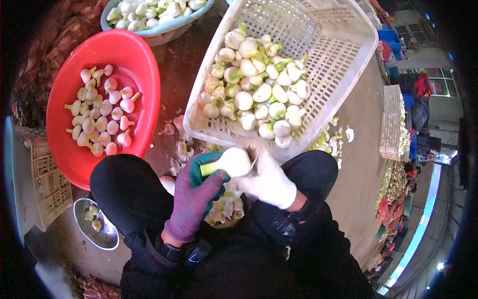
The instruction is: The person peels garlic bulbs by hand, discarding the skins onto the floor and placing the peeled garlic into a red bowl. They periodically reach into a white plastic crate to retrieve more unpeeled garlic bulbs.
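My left hand (199,192), in a purple and green glove, is closed around the green stem end of a white garlic bulb (235,162). The bulb lies sideways, its root end towards my right hand (266,177). That hand wears a white glove and is curled at the bulb's right side, its fingers partly blurred by motion. A thin sliver shows between those fingers, too small to make out. Just beyond both hands stands a white plastic crate (323,114) with many white bulbs (261,93) heaped in it. Loose peelings (226,207) lie below my hands, between my knees.
A red basin (142,74) with smaller pinkish bulbs stands at the left. Behind it is a light blue basin (172,31) of white bulbs. A metal bowl (107,239) sits by my left knee, near a beige crate (50,179). Peel scraps (331,142) litter the floor.
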`<state>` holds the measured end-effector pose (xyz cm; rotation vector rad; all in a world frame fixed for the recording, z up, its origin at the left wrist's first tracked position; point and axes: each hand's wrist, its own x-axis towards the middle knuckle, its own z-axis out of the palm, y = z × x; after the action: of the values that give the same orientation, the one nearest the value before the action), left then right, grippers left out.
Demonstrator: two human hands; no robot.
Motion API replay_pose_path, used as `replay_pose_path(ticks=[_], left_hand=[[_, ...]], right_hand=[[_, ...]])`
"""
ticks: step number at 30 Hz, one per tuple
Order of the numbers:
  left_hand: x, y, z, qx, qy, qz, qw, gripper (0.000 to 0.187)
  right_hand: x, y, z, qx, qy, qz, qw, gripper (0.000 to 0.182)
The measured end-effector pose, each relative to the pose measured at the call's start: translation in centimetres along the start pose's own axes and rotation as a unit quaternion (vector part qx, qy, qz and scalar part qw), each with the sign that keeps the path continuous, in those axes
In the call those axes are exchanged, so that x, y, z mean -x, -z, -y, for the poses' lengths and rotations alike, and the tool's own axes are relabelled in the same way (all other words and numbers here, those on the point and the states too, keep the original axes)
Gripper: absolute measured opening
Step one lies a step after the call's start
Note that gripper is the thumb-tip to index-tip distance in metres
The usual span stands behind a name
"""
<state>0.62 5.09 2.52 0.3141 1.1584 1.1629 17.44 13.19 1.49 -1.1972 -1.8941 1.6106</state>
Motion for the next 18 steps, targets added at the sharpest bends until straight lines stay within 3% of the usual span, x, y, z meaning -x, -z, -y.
replay_pose_path(ticks=[4,5,6,18], left_hand=[[1.4,-0.2,1.0,0.001,-0.033,-0.008,0.999,0.03],[1.8,-0.1,1.1,0.0,-0.034,-0.007,0.999,0.03],[2.2,-0.1,1.1,0.0,-0.036,-0.015,0.999,0.029],[4.0,-0.4,2.0,0.032,-0.061,-0.027,0.997,0.034]], right_hand=[[2.9,-1.0,1.5,0.054,-0.053,0.042,0.996,0.074],[2.9,-1.1,1.8,0.174,0.107,0.025,0.978,0.077],[3.6,-1.8,2.3,0.2,0.131,-0.011,0.971,0.078],[6.3,-4.1,3.4,0.274,0.154,-0.047,0.948,0.076]])
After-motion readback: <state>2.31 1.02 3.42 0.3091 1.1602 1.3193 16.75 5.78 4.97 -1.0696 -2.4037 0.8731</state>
